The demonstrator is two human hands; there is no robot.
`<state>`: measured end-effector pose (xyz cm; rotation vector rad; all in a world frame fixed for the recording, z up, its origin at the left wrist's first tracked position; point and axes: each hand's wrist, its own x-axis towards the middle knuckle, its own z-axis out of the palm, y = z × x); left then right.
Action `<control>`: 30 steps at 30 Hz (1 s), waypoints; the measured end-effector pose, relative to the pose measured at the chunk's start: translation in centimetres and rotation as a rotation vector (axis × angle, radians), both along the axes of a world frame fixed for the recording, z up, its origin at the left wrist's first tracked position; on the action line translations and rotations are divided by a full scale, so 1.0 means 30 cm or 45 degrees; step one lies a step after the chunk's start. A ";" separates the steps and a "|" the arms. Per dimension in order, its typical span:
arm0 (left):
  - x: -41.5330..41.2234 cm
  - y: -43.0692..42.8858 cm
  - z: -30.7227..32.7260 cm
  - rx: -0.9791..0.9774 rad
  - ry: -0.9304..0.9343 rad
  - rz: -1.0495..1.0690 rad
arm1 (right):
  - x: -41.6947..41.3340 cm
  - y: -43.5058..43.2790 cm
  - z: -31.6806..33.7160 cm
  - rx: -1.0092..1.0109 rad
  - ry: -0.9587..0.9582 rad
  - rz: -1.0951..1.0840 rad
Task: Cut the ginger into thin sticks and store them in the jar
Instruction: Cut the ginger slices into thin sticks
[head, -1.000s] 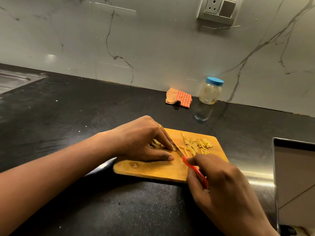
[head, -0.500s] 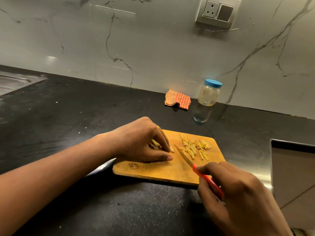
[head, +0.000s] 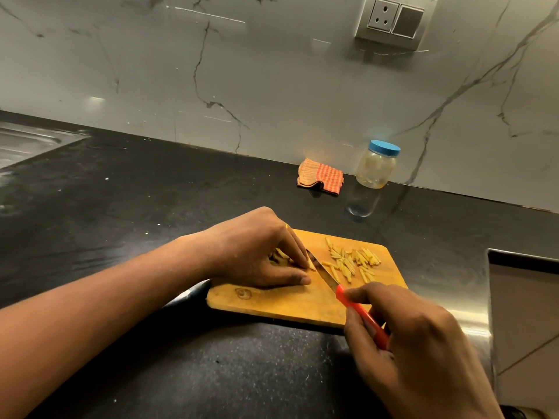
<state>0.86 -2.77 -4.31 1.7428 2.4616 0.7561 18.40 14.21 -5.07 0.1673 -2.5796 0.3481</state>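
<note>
Wooden board: left hand's curled fingers pin ginger; right hand grips red-handled knife, blade against those fingers.

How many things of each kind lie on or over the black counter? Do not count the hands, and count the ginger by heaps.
Cutting board: 1
Knife: 1
Jar: 1
Cloth: 1
Cut ginger pile: 1
Held ginger bunch, under the left hand: 1
Total: 6

You see a red-handled steel knife, pale yellow ginger sticks on a honey-brown wooden board, an orange-checked cloth, a blue-lidded clear jar, and a speckled black worktop.
</note>
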 end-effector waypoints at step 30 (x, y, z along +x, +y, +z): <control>-0.008 -0.001 0.000 -0.045 -0.018 0.040 | 0.034 0.038 0.013 0.042 -0.016 -0.006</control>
